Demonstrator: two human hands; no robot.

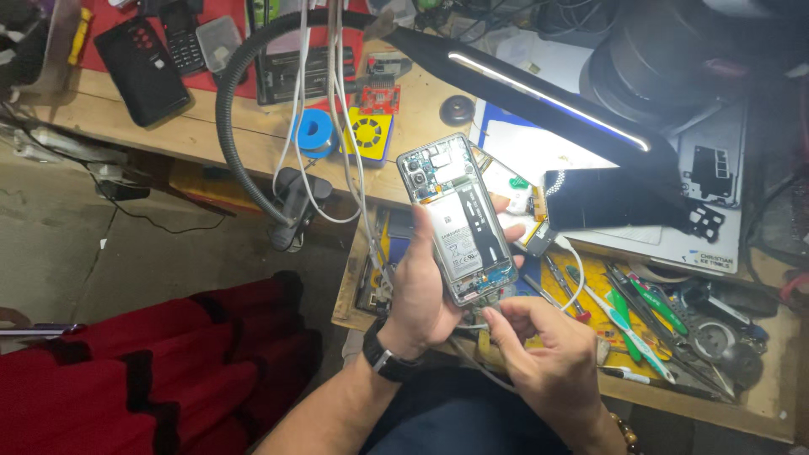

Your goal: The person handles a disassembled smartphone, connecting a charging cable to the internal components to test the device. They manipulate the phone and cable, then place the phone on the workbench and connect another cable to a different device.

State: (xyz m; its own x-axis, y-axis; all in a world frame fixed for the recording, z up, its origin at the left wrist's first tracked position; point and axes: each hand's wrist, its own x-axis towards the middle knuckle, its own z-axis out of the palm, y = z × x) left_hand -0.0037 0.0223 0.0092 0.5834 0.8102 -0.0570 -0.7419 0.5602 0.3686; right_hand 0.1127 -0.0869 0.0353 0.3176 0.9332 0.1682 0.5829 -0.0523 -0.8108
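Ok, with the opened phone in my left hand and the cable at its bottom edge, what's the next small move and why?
Probably steady the phone with the left hand and ease the white cable plug straight in. The right hand pinches something right below the phone's lower edge; whether it's seated is hidden by the fingers.

Open room left of the hands, above the red cloth (168, 362) and bare floor (59, 236). Lamp arm (548, 97) crosses overhead, hanging white cables (337, 126) block the upper left, tool-filled tray (657, 329) crowds the right. Tabletop (211, 126) cluttered, few free gaps.
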